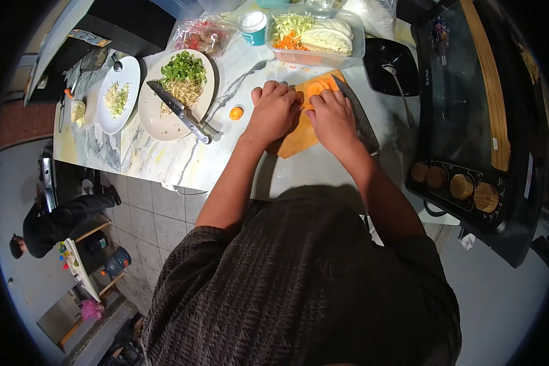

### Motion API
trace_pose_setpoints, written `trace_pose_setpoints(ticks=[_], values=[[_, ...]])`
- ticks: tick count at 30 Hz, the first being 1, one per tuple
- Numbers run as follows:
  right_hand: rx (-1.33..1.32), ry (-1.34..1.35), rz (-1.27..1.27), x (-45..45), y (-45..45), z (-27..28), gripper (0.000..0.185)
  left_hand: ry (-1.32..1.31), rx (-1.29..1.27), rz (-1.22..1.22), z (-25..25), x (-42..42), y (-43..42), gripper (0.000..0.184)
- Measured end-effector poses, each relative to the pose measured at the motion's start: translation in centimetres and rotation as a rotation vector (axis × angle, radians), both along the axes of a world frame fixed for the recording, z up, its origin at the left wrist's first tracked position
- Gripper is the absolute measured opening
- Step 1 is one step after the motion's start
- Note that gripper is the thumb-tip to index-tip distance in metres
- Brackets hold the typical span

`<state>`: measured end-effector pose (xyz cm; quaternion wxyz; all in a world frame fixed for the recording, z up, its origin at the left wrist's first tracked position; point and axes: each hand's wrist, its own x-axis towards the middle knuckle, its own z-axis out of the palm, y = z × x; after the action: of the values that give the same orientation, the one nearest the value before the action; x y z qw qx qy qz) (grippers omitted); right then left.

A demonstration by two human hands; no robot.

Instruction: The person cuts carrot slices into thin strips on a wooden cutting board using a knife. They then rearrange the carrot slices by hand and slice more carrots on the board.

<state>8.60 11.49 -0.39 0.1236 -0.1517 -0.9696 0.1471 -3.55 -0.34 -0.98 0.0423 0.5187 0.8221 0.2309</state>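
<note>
Orange carrot slices (319, 86) lie overlapping on a wooden cutting board (296, 139). My left hand (274, 113) has its fingers curled, with the fingertips at the left end of the slices. From the right, my right hand (333, 119) is closed over the slices, thumb toward the left hand; part of the carrot is hidden under both hands. A large knife (358, 116) lies along the board's right side, its handle toward me. One loose carrot slice (236, 113) sits on the marble tabletop, left of my left hand.
A plate (149, 119) holds chopped greens, sprouts and a second knife (180, 114). An oval plate (107, 122) stands further left. Behind the board is a plastic tub (355, 60) of cabbage and carrot. At right are a black bowl (378, 52) and an electric griddle (457, 110).
</note>
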Motion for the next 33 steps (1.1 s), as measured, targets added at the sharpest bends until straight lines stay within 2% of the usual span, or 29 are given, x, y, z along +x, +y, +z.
trace_pose_setpoints(ticks=[6, 12, 14, 21, 28, 33], values=[[-0.035, -0.031, -0.053, -0.2, -0.4, -0.2, 0.018, 0.059, -0.020, -0.057, 0.0, 0.2, -0.2, 0.015], [0.049, -0.029, -0.006, -0.3, -0.2, -0.7, 0.016, 0.075, -0.022, -0.078, 0.2, 0.4, -0.2, 0.018], [0.156, -0.028, 0.006, -0.5, -0.4, -1.1, 0.016, 0.066, -0.024, -0.092, 0.3, 0.2, -0.3, 0.018], [0.207, -0.019, 0.003, -0.5, -0.3, -1.8, 0.015, 0.049, 0.030, -0.100, 0.1, 0.1, -0.4, 0.018], [0.071, 0.016, 0.001, 0.2, 0.2, -0.1, 0.012, 0.055, 0.041, -0.086, 0.5, -0.1, -0.6, 0.014], [-0.104, 0.118, -0.007, 0.6, 1.0, 0.3, 0.012, -0.110, 0.086, -0.012, 0.8, -0.4, -0.7, 0.011]])
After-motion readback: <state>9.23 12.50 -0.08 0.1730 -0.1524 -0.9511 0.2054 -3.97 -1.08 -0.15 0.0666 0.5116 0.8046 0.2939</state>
